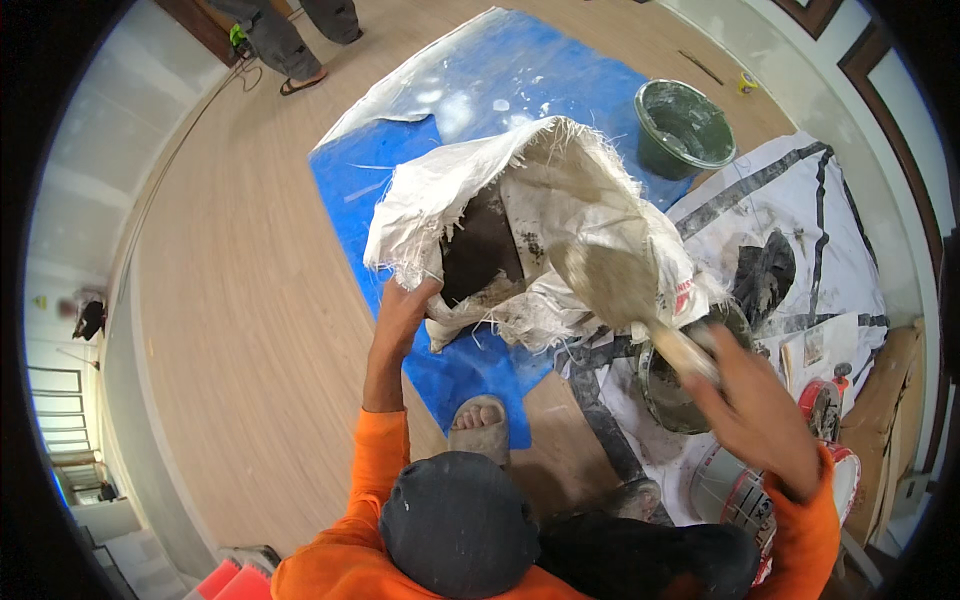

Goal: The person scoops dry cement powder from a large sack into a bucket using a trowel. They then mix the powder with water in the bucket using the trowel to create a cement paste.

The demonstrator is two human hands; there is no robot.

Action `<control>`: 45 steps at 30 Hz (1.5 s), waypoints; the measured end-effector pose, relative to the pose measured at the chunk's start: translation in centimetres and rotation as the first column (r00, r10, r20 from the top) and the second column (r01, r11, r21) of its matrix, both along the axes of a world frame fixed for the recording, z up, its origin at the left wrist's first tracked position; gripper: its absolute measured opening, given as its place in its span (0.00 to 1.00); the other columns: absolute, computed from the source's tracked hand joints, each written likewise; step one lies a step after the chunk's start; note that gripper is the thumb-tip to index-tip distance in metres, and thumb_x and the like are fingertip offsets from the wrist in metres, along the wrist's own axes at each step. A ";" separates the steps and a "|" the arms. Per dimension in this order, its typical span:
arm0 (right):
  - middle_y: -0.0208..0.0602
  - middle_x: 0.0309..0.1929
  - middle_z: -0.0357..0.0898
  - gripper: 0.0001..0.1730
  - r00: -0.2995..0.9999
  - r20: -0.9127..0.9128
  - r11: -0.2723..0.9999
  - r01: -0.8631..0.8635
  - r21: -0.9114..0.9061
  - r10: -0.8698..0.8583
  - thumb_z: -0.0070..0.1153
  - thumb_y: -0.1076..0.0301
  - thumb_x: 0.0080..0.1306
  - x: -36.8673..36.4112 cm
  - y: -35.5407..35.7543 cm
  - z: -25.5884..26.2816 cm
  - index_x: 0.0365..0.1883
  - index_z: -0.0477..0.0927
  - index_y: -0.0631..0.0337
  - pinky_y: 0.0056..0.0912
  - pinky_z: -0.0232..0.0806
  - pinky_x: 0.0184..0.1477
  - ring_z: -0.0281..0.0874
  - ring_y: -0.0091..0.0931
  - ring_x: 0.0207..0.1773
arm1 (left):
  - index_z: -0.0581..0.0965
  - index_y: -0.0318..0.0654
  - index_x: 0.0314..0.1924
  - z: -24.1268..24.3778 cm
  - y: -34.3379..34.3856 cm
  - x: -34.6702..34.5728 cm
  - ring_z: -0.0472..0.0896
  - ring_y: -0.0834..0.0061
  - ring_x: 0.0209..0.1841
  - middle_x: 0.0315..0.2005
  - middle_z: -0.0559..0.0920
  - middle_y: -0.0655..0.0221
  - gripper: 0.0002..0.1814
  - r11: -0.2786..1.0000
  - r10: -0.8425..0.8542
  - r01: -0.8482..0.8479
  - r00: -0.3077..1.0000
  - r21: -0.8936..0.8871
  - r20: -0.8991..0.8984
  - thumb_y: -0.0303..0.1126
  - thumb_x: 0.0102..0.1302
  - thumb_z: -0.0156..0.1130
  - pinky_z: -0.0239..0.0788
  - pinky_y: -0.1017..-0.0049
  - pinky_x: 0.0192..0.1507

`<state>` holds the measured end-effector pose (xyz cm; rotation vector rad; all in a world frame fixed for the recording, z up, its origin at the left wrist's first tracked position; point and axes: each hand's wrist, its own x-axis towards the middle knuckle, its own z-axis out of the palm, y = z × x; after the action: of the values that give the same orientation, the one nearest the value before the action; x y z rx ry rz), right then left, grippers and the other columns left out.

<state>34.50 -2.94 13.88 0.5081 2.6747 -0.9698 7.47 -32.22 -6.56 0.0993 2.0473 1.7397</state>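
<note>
My left hand (409, 304) grips the frayed rim of a white woven sack (442, 187) and holds its mouth wide apart. Dark material shows inside the sack, along with smears on its inner wall. In my right hand (757, 405) is the light handle of a trowel-like tool (607, 285), blurred by motion. Its broad, grey-coated blade lies over the right part of the sack's mouth. Just under that hand stands a round bucket (675, 390) with grey material in it, partly hidden by the hand and the sack.
A blue sheet (525, 60) lies under the sack, with a green bucket (686, 131) on its right. White sheeting with black tape (787, 195) bears a dark cloth (765, 274). Red-and-white tubs (724, 480) stand near my right arm. A person (289, 45) stands at the upper left beside a cable.
</note>
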 end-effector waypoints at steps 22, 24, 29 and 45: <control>0.71 0.43 0.81 0.22 0.988 -0.003 0.987 0.156 0.046 -0.156 0.46 0.64 0.72 -17.6 -3.6 -28.1 0.56 0.67 0.76 0.58 0.76 0.45 0.84 0.58 0.43 | 0.72 0.29 0.63 -1.2 1.7 1.2 0.81 0.70 0.50 0.51 0.82 0.62 0.28 0.983 -0.134 0.115 0.981 0.143 0.137 0.31 0.65 0.67 0.72 0.69 0.53; 0.70 0.40 0.82 0.24 0.990 -0.050 0.991 0.135 0.002 -0.135 0.46 0.61 0.72 -18.2 -3.4 -28.5 0.57 0.68 0.75 0.59 0.75 0.48 0.83 0.58 0.45 | 0.71 0.30 0.63 -1.7 0.9 0.9 0.79 0.71 0.51 0.52 0.80 0.63 0.29 0.991 -0.103 0.087 0.982 0.102 0.156 0.31 0.64 0.67 0.70 0.69 0.54; 0.67 0.40 0.82 0.25 0.993 -0.019 0.993 -0.113 -0.030 0.112 0.47 0.62 0.72 -19.2 -0.1 -27.7 0.58 0.70 0.76 0.57 0.75 0.49 0.83 0.53 0.49 | 0.75 0.33 0.56 -2.4 -0.5 0.5 0.75 0.80 0.43 0.43 0.79 0.71 0.21 0.982 -0.072 0.043 0.985 0.184 0.157 0.30 0.63 0.66 0.66 0.75 0.47; 0.52 0.51 0.84 0.32 0.990 0.111 0.997 -0.081 -0.010 0.082 0.39 0.37 0.77 -24.1 1.3 -29.0 0.63 0.77 0.51 0.55 0.70 0.59 0.82 0.49 0.56 | 0.69 0.32 0.67 -8.0 -3.7 2.5 0.71 0.61 0.67 0.62 0.76 0.58 0.33 0.946 0.120 -0.185 0.963 0.265 0.243 0.36 0.66 0.69 0.63 0.60 0.67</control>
<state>10.43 -1.62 -15.07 0.4352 2.5713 -0.8985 10.00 -35.90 -14.53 -0.1656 1.6721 2.0329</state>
